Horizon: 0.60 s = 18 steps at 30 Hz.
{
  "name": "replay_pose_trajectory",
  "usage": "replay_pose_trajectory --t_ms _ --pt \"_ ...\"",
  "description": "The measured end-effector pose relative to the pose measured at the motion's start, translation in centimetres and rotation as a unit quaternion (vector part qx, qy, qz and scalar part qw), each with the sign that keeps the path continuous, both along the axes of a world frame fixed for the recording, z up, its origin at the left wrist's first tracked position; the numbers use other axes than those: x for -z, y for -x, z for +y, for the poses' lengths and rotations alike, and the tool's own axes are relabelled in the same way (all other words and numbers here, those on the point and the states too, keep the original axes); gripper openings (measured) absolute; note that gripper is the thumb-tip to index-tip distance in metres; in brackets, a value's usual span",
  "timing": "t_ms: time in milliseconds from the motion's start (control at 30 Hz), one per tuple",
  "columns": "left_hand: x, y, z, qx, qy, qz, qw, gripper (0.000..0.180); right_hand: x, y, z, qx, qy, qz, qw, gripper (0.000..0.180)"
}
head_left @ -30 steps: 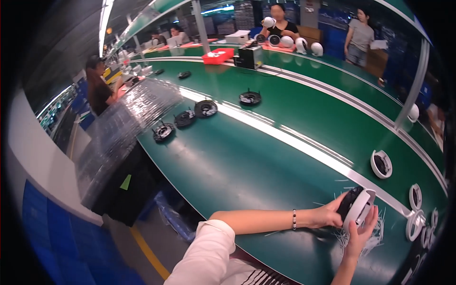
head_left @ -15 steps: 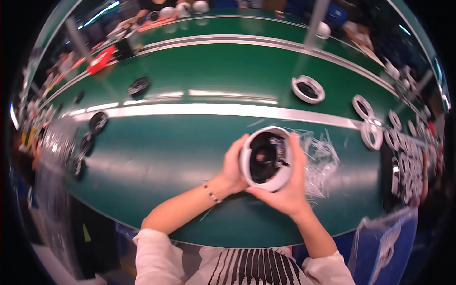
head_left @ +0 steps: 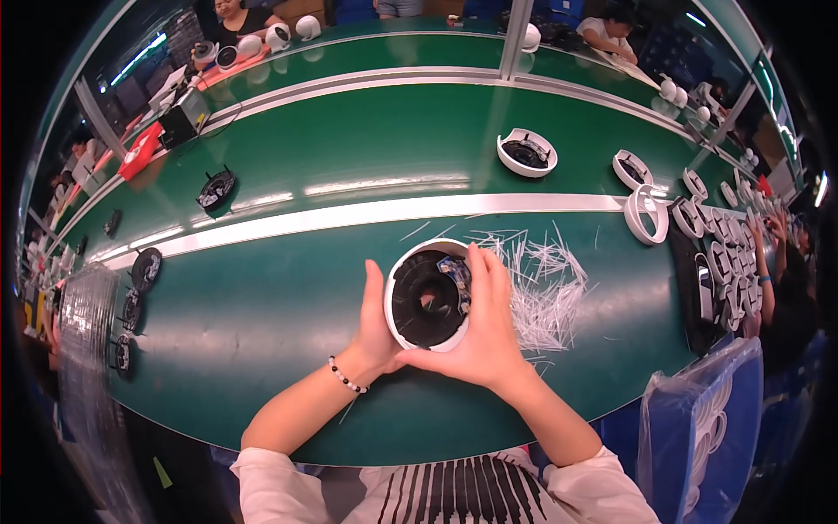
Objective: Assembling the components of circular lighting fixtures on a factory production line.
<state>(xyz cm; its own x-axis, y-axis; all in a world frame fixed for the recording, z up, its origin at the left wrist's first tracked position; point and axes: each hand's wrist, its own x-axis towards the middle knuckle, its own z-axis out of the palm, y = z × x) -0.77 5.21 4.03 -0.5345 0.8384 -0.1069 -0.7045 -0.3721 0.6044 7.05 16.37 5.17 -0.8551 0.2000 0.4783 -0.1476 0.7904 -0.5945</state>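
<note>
Between my hands is a round white housing (head_left: pixel 392 293) with a black cup-shaped insert (head_left: pixel 417 325), its open side toward me. A small circuit board (head_left: pixel 454 272) shows inside near the upper right rim. My left hand (head_left: pixel 375 330) supports the housing's left side, one digit raised just off the rim and the other fingers hidden behind or below. Wrapped round the right side, my right hand (head_left: pixel 491 336) has its fingers on the upper right rim and its thumb along the lower edge.
White thin strips (head_left: pixel 550 301) lie heaped right of the housing. A white ring (head_left: pixel 646 215) and a black tray (head_left: pixel 690 301) of white rings stand farther right. Black round parts (head_left: pixel 147 268) line the left. Beyond the pale rail (head_left: pixel 367 210) sits another white housing (head_left: pixel 527 162).
The housing has turned from a sideways tilt to face me more squarely. One digit of my left hand has come off its rim. The whole view has shifted, with the bench appearing farther left.
</note>
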Motion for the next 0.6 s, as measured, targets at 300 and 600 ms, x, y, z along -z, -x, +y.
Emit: replay_pose_trajectory --t_ms 300,600 --pt "0.9 -0.1 -0.4 -0.025 -0.067 0.099 0.993 0.08 0.8 0.4 -2.0 0.055 0.055 0.073 0.994 0.118" --pt "-0.8 -0.7 -1.0 -0.03 -0.114 0.135 0.984 0.074 0.9 -0.4 -3.6 0.061 0.058 0.168 0.982 0.107"
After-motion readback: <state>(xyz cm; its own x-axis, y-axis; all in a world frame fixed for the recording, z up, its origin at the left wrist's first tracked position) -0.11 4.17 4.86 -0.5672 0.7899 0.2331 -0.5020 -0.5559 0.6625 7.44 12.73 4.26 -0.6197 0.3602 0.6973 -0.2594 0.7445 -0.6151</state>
